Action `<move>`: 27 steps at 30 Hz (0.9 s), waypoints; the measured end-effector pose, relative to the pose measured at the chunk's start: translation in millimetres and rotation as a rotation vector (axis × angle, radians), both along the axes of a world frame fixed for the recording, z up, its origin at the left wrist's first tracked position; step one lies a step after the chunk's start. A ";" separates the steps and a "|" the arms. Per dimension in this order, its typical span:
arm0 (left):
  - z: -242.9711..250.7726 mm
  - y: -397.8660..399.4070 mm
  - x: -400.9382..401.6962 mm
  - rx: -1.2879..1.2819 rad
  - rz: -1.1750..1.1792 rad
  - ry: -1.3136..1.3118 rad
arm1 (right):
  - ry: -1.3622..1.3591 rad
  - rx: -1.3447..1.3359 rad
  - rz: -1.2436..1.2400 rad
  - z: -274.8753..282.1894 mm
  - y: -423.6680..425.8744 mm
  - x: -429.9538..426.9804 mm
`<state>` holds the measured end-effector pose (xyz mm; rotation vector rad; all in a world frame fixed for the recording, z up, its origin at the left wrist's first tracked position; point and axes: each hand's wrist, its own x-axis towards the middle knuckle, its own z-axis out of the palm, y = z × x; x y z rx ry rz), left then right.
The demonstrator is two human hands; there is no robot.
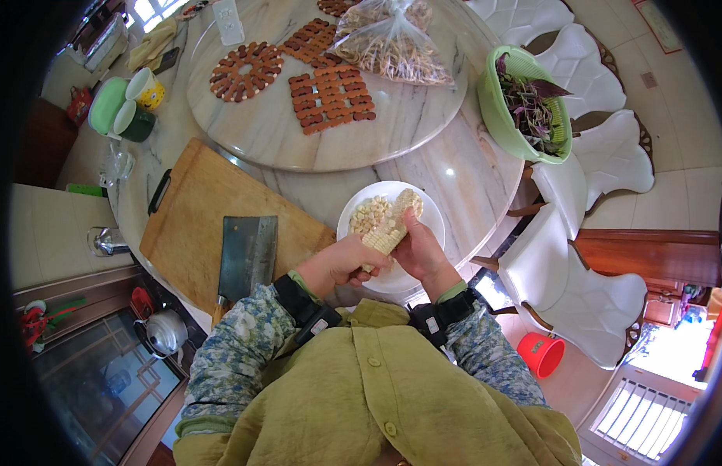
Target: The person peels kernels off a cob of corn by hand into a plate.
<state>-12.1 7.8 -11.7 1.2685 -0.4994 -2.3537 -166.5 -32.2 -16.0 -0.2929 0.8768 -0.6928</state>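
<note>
Over a white plate (434, 244) I hold a pale ear of corn (385, 234), tilted with its far end up to the right. My left hand (343, 260) is closed around its near end. Against its right side, my right hand (420, 250) grips it, the thumb pressed on the cob partway up. Around the upper end the cob looks stripped, while rows of kernels remain lower down. Loose kernels (368, 215) lie heaped on the left part of the plate. The palm side of my right hand is partly hidden.
Left of the plate lies a wooden cutting board (186, 198) bearing a cleaver (247, 250). Woven trivets (332, 99) and a plastic bag of dried food (396, 46) rest on the marble turntable (268, 140). A green basket of purple leaves (492, 110) stands at right, near white chairs (611, 151). Cups (133, 121) stand left.
</note>
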 end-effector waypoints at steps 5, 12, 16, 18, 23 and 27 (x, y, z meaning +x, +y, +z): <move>-5.2 0.5 8.5 0.026 0.046 0.222 | -0.173 -0.075 0.156 -5.4 -0.3 -11.8; -5.0 3.3 -0.6 0.024 0.074 0.182 | 0.033 -0.174 0.090 -11.2 8.9 -5.4; -7.8 4.9 -13.2 -0.021 0.025 -0.017 | 0.121 -0.153 -0.022 -8.8 16.9 8.0; -6.5 4.1 -14.7 -0.057 -0.012 -0.109 | 0.120 -0.133 -0.024 -8.5 15.6 7.6; -8.2 3.7 -5.3 -0.019 -0.007 0.065 | 0.119 -0.095 -0.013 -8.7 11.6 3.1; -12.7 8.5 8.2 0.045 0.050 0.240 | -0.135 -0.028 0.097 -3.4 4.3 -15.9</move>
